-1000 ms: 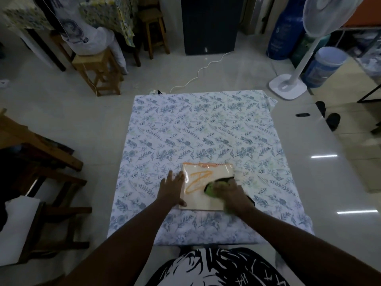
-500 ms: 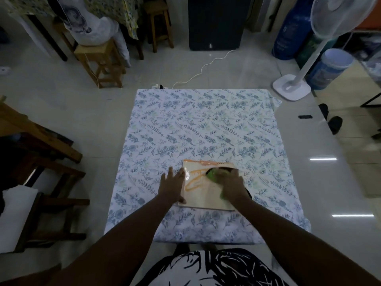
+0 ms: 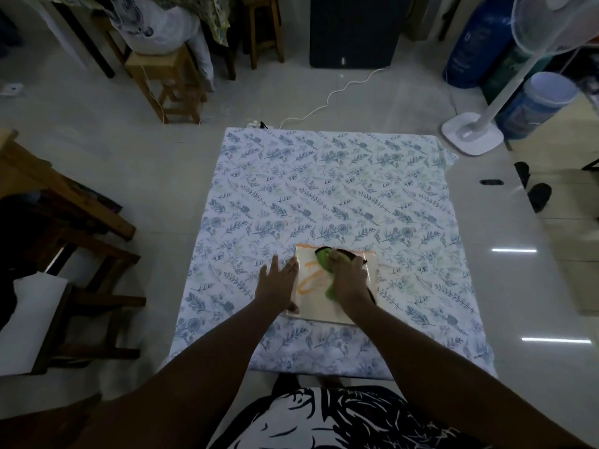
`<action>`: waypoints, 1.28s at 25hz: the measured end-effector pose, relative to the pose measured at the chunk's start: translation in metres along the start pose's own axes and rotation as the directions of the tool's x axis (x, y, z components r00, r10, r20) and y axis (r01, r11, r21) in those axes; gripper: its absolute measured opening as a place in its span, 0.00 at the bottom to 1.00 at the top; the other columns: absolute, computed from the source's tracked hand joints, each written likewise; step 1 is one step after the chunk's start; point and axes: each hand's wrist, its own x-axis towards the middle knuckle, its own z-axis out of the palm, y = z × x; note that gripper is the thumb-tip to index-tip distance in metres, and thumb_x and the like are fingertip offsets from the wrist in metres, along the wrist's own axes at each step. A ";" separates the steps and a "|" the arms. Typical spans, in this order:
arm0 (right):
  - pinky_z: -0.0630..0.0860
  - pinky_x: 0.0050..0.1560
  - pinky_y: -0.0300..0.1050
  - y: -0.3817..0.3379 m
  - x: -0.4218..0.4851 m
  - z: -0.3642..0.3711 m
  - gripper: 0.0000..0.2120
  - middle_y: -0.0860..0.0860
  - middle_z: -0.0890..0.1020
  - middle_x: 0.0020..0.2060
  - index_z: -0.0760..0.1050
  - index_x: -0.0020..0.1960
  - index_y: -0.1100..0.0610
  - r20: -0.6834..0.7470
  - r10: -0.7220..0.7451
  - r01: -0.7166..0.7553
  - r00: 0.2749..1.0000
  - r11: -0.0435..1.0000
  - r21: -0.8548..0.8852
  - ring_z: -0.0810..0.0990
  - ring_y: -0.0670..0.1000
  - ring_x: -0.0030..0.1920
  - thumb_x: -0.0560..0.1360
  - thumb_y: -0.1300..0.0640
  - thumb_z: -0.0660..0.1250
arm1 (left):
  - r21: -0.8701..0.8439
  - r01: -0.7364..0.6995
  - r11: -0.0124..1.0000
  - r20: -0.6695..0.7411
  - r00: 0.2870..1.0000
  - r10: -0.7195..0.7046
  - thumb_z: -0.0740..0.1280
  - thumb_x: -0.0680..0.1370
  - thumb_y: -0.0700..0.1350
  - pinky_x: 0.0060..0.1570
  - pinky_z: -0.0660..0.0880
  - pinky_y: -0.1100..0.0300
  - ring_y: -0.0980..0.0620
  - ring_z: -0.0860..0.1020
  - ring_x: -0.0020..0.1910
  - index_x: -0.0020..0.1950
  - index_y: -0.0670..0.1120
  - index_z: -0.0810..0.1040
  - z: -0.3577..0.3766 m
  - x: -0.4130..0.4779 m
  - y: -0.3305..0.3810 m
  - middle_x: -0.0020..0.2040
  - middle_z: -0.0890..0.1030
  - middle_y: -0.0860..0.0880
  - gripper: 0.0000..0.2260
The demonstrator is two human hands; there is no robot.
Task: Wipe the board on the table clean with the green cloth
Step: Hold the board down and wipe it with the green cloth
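Two hands at lower centre | left hand [image 3: 278,283] flat, fingers spread, pinning pale square board [image 3: 319,311] by its left edge on floral-cloth tabletop [image 3: 324,189] | right hand [image 3: 351,280] closed over soft crumpled green cloth [image 3: 325,258] | board looks stiff, light, slippery: likely slides unless pinned.
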 end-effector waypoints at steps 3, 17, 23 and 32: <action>0.66 0.67 0.65 0.006 -0.057 0.039 0.25 0.58 0.65 0.73 0.67 0.72 0.42 0.214 -0.195 0.188 0.957 0.981 0.053 0.64 0.68 0.69 0.78 0.60 0.64 | -0.040 0.025 0.999 -0.035 0.999 -0.027 0.74 0.69 0.62 0.77 0.51 0.38 0.36 0.42 0.81 0.81 0.45 0.45 0.005 -0.003 -0.003 0.83 0.45 0.49 0.54; 0.67 0.58 0.50 -0.008 -0.014 0.011 0.25 0.41 0.66 0.75 0.64 0.73 0.36 0.174 -0.539 0.562 0.824 0.816 -0.135 0.66 0.57 0.66 0.80 0.57 0.61 | -0.225 0.198 0.954 -0.072 0.973 -0.219 0.68 0.69 0.69 0.77 0.51 0.38 0.35 0.41 0.80 0.81 0.43 0.43 0.026 -0.019 -0.008 0.82 0.40 0.44 0.55; 0.72 0.50 0.45 -0.048 -0.007 0.012 0.28 0.43 0.71 0.68 0.68 0.70 0.40 0.161 -0.261 0.266 0.952 0.964 -0.011 0.70 0.60 0.63 0.75 0.61 0.66 | -0.304 0.225 0.926 -0.058 0.966 -0.254 0.66 0.70 0.70 0.78 0.49 0.37 0.35 0.39 0.80 0.81 0.44 0.42 0.036 -0.026 -0.009 0.82 0.38 0.44 0.54; 0.71 0.61 0.56 -0.060 0.029 0.004 0.38 0.46 0.63 0.76 0.61 0.76 0.44 0.138 -0.187 0.207 0.973 0.967 -0.146 0.65 0.63 0.66 0.72 0.65 0.70 | -0.332 0.256 0.908 -0.048 0.957 -0.287 0.67 0.69 0.70 0.77 0.49 0.38 0.35 0.40 0.80 0.81 0.44 0.43 0.034 -0.030 -0.008 0.82 0.39 0.43 0.54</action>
